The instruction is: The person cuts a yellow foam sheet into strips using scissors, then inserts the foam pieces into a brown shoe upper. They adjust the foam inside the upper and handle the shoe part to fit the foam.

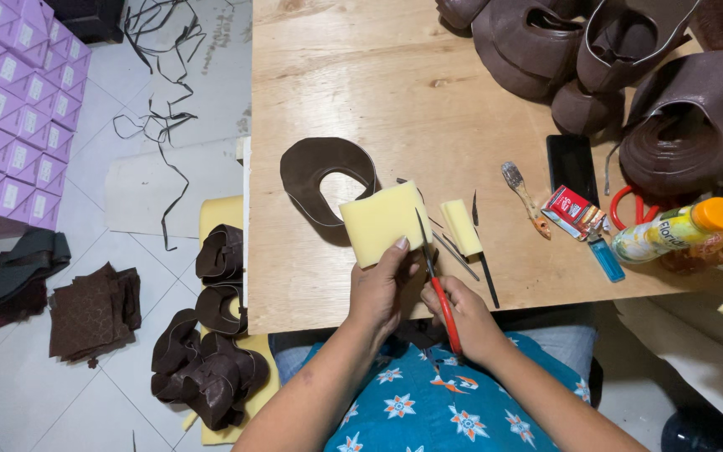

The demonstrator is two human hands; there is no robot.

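A square piece of yellow foam [382, 222] is being held just above the near edge of the wooden surface [353, 92], its lower corner pinched between the thumb and fingers of the left hand [381, 289]. The right hand [464, 314] is closing around the red handles of a pair of scissors [433, 272], whose blades are lying against the foam's right edge. Just to the right, a smaller foam strip [461, 227] is lying on the surface with thin dark offcuts beside it. Behind the foam, a curved brown leather piece [320, 172] is lying flat, partly covered by it. Farther right are sitting a small brush [525, 199], a black phone [571, 167], a red packet [571, 207], a blue lighter [607, 259] and a bottle with an orange cap [679, 230]. Brown leather shoe uppers [629, 75] are piling up at the far right corner.
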